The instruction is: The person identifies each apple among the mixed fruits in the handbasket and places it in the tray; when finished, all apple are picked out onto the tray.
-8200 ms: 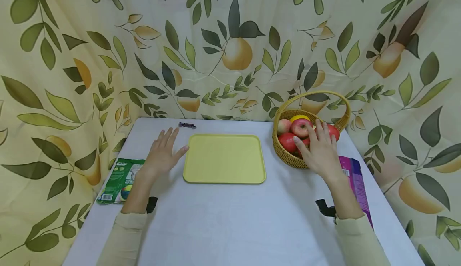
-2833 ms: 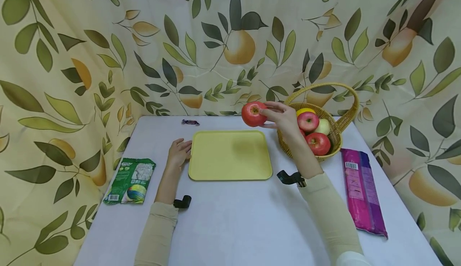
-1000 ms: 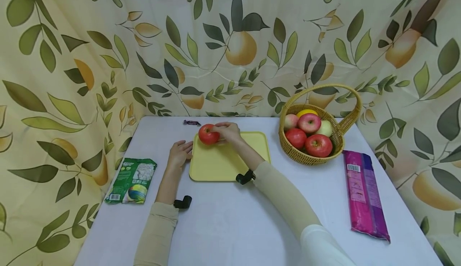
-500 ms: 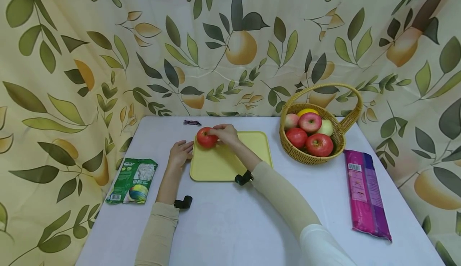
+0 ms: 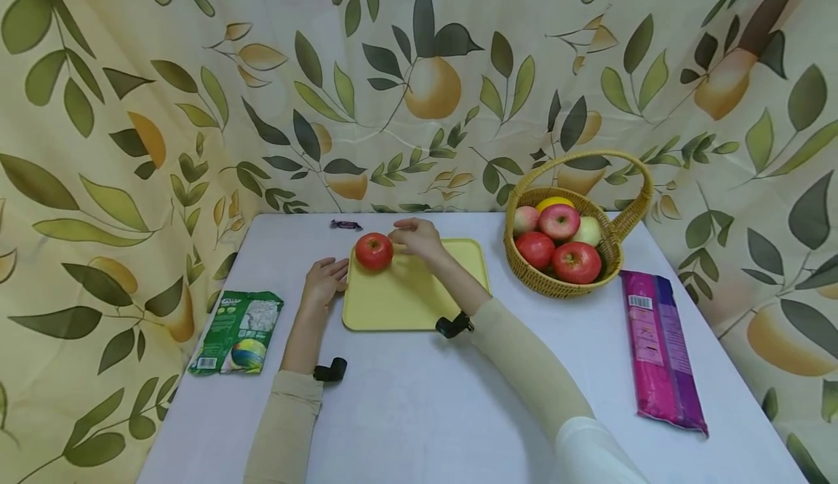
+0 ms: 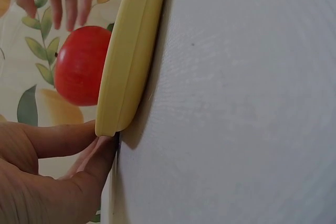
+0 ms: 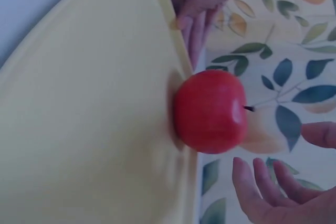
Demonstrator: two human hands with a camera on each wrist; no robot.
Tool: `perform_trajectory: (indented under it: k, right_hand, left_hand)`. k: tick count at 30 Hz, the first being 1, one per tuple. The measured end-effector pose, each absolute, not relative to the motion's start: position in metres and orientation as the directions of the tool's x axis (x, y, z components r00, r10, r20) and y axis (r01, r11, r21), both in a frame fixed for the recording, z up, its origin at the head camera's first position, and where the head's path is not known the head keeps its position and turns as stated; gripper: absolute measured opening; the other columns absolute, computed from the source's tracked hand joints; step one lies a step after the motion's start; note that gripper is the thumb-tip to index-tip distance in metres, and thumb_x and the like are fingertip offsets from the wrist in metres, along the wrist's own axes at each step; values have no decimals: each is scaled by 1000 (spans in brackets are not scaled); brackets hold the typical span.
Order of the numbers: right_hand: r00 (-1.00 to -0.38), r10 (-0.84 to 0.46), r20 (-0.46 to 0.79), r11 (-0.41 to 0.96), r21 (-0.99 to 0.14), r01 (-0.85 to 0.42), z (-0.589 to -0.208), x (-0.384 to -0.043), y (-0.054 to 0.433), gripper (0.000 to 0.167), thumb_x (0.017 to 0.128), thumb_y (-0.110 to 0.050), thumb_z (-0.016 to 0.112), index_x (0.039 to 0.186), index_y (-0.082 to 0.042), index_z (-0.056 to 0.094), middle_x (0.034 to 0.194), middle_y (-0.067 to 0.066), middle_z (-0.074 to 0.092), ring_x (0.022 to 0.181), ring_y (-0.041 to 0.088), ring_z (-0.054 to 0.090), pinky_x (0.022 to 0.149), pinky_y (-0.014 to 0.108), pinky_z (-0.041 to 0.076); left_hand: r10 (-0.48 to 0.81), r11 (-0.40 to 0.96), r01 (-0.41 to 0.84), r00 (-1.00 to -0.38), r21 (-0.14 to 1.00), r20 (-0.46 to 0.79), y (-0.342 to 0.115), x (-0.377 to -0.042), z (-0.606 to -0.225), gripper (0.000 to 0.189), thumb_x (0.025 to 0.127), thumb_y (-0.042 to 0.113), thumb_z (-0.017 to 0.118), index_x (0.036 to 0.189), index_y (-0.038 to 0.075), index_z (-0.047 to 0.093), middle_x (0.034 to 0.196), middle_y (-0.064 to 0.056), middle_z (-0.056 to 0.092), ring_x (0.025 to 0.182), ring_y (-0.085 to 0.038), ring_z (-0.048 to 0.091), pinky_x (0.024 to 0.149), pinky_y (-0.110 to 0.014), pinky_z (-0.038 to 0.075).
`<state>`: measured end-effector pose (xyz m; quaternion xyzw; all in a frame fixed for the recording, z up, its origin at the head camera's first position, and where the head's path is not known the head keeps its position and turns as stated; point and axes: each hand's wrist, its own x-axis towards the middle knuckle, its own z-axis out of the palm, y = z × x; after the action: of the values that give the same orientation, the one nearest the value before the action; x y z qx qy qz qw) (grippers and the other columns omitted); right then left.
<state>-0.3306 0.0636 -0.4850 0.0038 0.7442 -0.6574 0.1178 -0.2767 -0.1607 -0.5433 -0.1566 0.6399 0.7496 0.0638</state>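
Passable gap between tray (image 5: 399,302) and basket (image 5: 546,287); red apple (image 5: 374,252) blocks far left corner, left hand (image 5: 324,282) left edge

Soft shadows lay on the evenly lit worktop (image 5: 393,411); both wrist views were dimmer, the right slightly blurred

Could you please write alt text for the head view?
A red apple rests near the far left corner of a yellow tray, with the right hand just beside it. The left hand holds the tray's left edge; a fruit basket stands to the right.
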Motion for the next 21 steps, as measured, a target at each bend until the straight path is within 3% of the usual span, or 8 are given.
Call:
perform_trajectory:
  k: [6,12,21]
  right_hand:
    - [-975,-192,-115,78,-992,102,-466,-321,82,38,99,-14,69,134,1,64,127,20,71,125,37,64,101,50,57]
    - [-979,-195,-58,96,-995,39,-440,-312,101,39,98,-16,71,134,-2,64,127,15,69,121,34,66,97,44,60]
    - [-988,-150,35,102,-994,-50,-407,-296,147,40,100,-11,69,137,2,62,131,22,66,117,28,67,99,48,58]
  left_hand:
    - [-103,-172,-295,-944,940,-315,-161,-275,-544,82,86,-32,51,159,-8,21,157,-27,45,145,-36,47,117,-38,43]
    - [-101,-165,-283,-948,945,-302,-164,-274,-545,83,86,-32,51,159,-8,22,157,-28,44,145,-37,46,117,-39,42]
    - [-76,-178,-281,-952,943,-298,-164,-274,-545,84,84,-33,49,160,-7,24,157,-29,43,146,-38,45,118,-41,41]
